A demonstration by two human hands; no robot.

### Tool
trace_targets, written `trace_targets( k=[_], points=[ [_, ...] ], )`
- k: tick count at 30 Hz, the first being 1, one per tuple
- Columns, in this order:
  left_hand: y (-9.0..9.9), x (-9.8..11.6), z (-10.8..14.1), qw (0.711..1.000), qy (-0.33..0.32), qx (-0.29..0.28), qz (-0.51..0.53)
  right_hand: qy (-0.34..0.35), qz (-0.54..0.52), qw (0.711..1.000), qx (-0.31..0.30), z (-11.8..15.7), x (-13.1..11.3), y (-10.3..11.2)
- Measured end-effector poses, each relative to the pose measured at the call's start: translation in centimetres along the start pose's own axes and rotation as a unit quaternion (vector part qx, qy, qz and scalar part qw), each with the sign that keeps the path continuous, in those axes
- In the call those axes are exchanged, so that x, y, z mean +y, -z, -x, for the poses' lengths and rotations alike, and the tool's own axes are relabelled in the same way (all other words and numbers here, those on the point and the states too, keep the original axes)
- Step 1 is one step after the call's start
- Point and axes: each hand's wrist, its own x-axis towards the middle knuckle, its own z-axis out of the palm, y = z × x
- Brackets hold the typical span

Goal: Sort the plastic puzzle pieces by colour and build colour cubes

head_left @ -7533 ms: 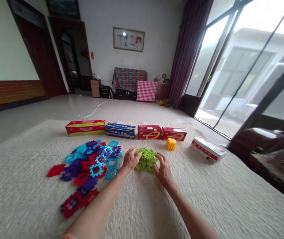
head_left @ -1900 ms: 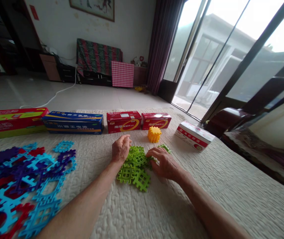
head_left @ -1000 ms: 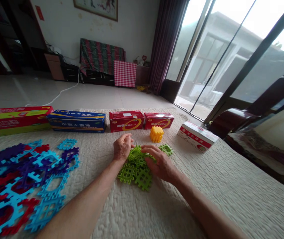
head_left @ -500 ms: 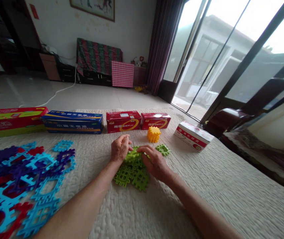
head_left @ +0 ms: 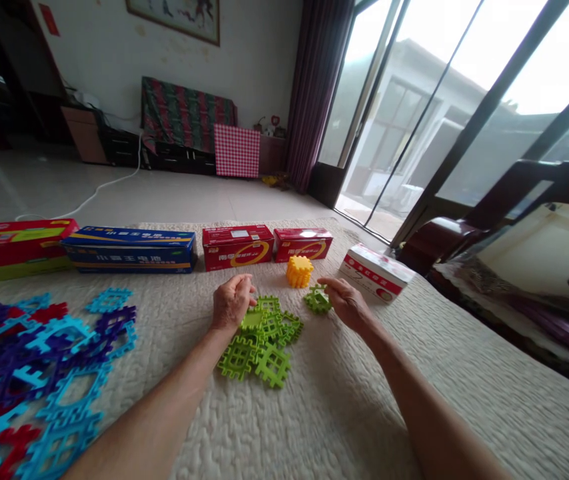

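Several flat green interlocking building pieces (head_left: 272,365) with notched edges lie in a loose pile before me. At the pile's left edge, my left hand (head_left: 233,301) is closed with its fingers curled together; whether anything is inside them is hidden. My right hand (head_left: 348,303) is to the right of the pile, its thumb and fingers pinched at the edge of a separate green square piece (head_left: 316,301). Just beyond that piece stands a neat stack of yellow notched pieces (head_left: 299,272).
A heap of blue, purple and red pieces (head_left: 64,360) spreads at left on the quilted cover (head_left: 354,413). Along the back stand a red-and-green box (head_left: 14,250), a blue box (head_left: 129,252), two red boxes (head_left: 237,248) and a white-and-red box (head_left: 377,272).
My right hand has moved right from the green pile to the separate green piece. My left hand stays at the pile's left edge. The camera view has shifted slightly.
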Motion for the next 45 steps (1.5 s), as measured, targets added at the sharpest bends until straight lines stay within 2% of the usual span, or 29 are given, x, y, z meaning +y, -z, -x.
trace_targets(
  k=[3, 8, 11, 15, 20, 28, 36, 45],
  points=[
    [0.0, 0.1, 0.0, 1.0, -0.002, -0.001, -0.002, 0.007, 0.017, 1.0, -0.005, 0.1, -0.2, -0.3],
    [0.0, 0.0, 0.0, 1.0, 0.0, -0.001, -0.005, -0.011, 0.035, 0.999, 0.025, 0.3, -0.4, -0.2],
    [0.0, 0.1, 0.0, 1.0, 0.001, -0.003, -0.006, -0.026, 0.049, 0.998, -0.006, 0.8, -1.2, 0.0],
    [0.0, 0.2, 0.1, 1.0, 0.002, -0.007, -0.008, -0.022, 0.121, 0.991, -0.06, 1.6, -2.8, 0.0],
    [-0.1, 0.2, 0.0, 1.0, 0.004, -0.006, -0.005, -0.02, 0.182, 0.98, -0.074, 2.0, -3.3, -0.8],
    [-0.1, 0.0, 0.0, 1.0, -0.002, -0.003, -0.01, -0.005, 0.162, 0.986, -0.047, 1.5, -2.4, -1.1],
    [0.0, 0.1, 0.1, 1.0, -0.002, 0.001, -0.002, -0.027, 0.135, 0.987, -0.079, 1.8, -2.2, -1.4],
    [0.0, 0.0, 0.0, 1.0, 0.008, 0.01, 0.017, -0.032, 0.139, 0.988, -0.059, 1.9, -2.5, -1.8]
  ],
)
